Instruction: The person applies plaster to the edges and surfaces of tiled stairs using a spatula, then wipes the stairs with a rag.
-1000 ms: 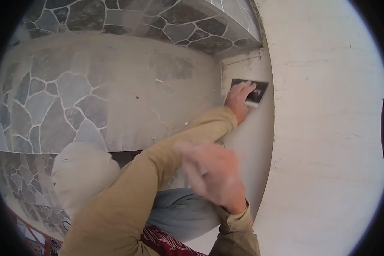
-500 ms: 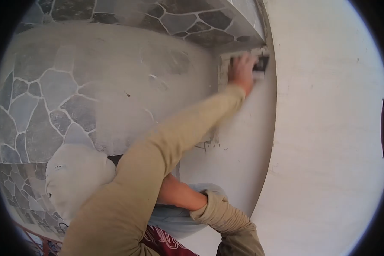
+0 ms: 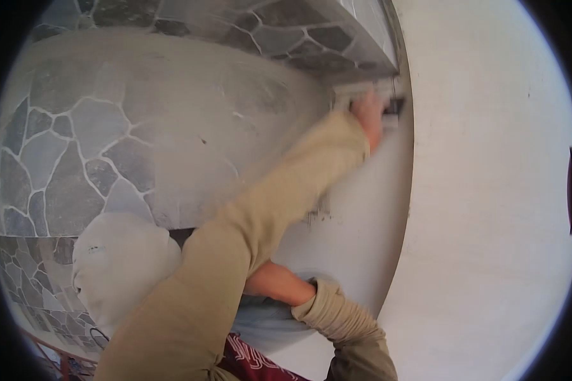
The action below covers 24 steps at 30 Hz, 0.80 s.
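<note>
My left arm reaches across to the corner between the grey stone-patterned surface (image 3: 70,159) and the pale wall (image 3: 476,190). At its end my left hand (image 3: 368,114), blurred by motion, is closed on a dark flat hand tool (image 3: 395,106) with a lighter edge. The tool is against a narrow pale strip (image 3: 362,197) beside the wall; its exact kind is too smeared to tell. My bare right forearm (image 3: 283,284), sleeve rolled, passes beneath the left arm. That arm hides my right hand, so its fingers and anything in them cannot be seen.
Overhead in the view, a stone-patterned ledge (image 3: 299,38) juts out close to my left hand. A pale rounded cloth-covered shape (image 3: 124,267) lies at lower left, and light blue fabric (image 3: 267,324) shows under my arms. Smooth grey coating (image 3: 190,108) covers part of the stone pattern.
My left hand and the dark tool have moved slightly down in the view. The left forearm has shifted a little rightward, and the whole view has moved slightly.
</note>
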Each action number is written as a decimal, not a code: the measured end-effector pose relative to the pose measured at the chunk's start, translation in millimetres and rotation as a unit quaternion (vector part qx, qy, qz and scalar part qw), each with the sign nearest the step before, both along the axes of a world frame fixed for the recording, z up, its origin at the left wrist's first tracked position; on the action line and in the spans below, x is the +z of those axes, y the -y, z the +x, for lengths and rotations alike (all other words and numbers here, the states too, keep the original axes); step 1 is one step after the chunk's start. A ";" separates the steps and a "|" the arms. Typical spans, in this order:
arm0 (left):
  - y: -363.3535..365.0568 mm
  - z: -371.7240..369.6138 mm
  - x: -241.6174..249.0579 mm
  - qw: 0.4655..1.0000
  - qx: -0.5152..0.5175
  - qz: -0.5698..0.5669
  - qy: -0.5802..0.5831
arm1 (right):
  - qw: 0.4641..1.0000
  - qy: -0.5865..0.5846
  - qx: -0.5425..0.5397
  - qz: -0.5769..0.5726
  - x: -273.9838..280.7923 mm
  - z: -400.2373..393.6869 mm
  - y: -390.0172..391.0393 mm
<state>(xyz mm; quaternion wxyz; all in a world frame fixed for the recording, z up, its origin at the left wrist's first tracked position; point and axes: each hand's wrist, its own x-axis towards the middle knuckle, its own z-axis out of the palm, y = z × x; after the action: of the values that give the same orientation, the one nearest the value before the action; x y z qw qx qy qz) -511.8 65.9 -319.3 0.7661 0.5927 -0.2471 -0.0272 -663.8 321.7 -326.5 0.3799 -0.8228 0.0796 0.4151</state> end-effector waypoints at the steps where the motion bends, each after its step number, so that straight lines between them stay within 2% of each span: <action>1: -15.1 -13.7 4.9 1.000 0.016 -0.002 0.006 | 1.000 0.006 0.016 -0.002 5.0 6.7 0.4; 3: -30.1 -40.9 7.5 0.999 -0.025 0.032 -0.022 | 0.999 0.015 -0.043 -0.005 20.7 8.0 -4.6; 4: -23.6 -30.5 9.5 0.998 -0.020 0.048 -0.028 | 0.999 0.010 -0.049 -0.008 19.4 7.5 -3.0; 6: 15.6 23.2 8.0 0.997 0.015 0.048 -0.054 | 0.996 0.080 0.037 -0.010 15.4 11.4 -2.7; 10: 4.7 44.6 4.5 0.999 0.005 0.034 -0.006 | 0.996 0.090 0.023 -0.003 21.5 12.1 -7.1; 12: 2.6 35.4 12.8 0.998 0.031 0.042 -0.038 | 0.992 0.118 -0.040 -0.002 18.0 18.0 -1.4; 13: 2.4 32.3 6.3 0.998 0.026 0.043 -0.042 | 0.992 0.115 -0.045 -0.002 19.0 17.0 -3.2; 15: 3.9 40.7 -1.4 0.999 -0.013 -0.021 -0.030 | 0.999 -0.025 0.029 -0.022 26.1 27.6 -2.6; 16: 22.0 18.8 -14.0 0.999 0.019 -0.039 -0.024 | 0.999 -0.025 0.033 -0.025 24.1 20.5 -1.9; 18: -38.5 -41.5 7.6 0.997 -0.050 0.026 -0.057 | 0.998 -0.053 0.016 -0.015 15.8 0.5 -2.4; 21: -50.3 -67.7 11.0 0.999 -0.002 0.011 -0.046 | 0.999 -0.021 0.041 -0.005 12.3 -4.4 -11.2; 24: -6.7 11.7 2.6 0.997 -0.018 0.022 -0.070 | 0.999 -0.050 0.002 0.007 28.1 20.9 -3.7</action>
<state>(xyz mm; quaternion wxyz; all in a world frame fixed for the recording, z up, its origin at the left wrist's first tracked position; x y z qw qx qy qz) -500.1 72.5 -316.6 0.7677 0.6014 -0.2032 -0.0875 -642.9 325.3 -298.5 0.3800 -0.7985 0.0941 0.4573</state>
